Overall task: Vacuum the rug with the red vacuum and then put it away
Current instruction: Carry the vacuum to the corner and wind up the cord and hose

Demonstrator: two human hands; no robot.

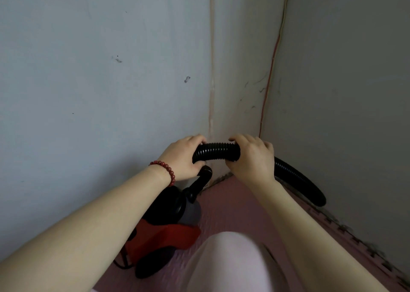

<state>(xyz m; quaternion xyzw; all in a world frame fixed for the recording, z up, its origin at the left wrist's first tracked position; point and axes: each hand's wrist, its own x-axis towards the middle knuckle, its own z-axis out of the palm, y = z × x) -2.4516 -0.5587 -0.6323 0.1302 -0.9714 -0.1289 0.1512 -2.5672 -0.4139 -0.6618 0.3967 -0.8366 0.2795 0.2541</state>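
Clearly both hands grip the black hose (216, 150): the left hand (184, 156) curls round it just above the neck of the red vacuum (164, 231), and the right hand (250, 158) wraps it close beside, a short ribbed stretch bare between them. That stretch runs roughly level, left to right. Past the right hand the hose arcs down to its free end (319, 199) by the right wall (355, 92). The vacuum sits on the pink mat (239, 203) in the corner, below the left hand, so the right hand likely governs the loose length.
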